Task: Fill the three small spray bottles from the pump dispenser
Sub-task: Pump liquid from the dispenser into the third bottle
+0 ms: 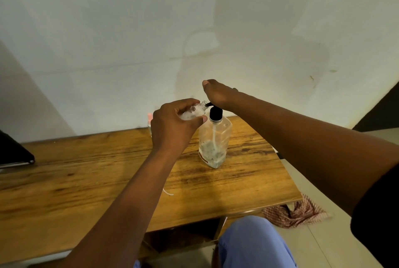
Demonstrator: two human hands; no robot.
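Observation:
A clear pump dispenser [214, 141] with a black pump head stands on the wooden table [86, 177], a little liquid in its bottom. My right hand [218, 93] presses down on the pump top with its palm. My left hand [172, 126] grips a small clear spray bottle [195, 112], tilted with its open neck against the black nozzle. Another small bottle with a pink cap [149, 119] stands behind my left hand, mostly hidden. A third small bottle is not visible.
A dark flat device [13, 151] lies at the table's left edge. A thin white tube [168, 192] lies on the wood near the front. A checked cloth [295, 213] is on the floor at right, and my knee [254, 244] is below the table edge.

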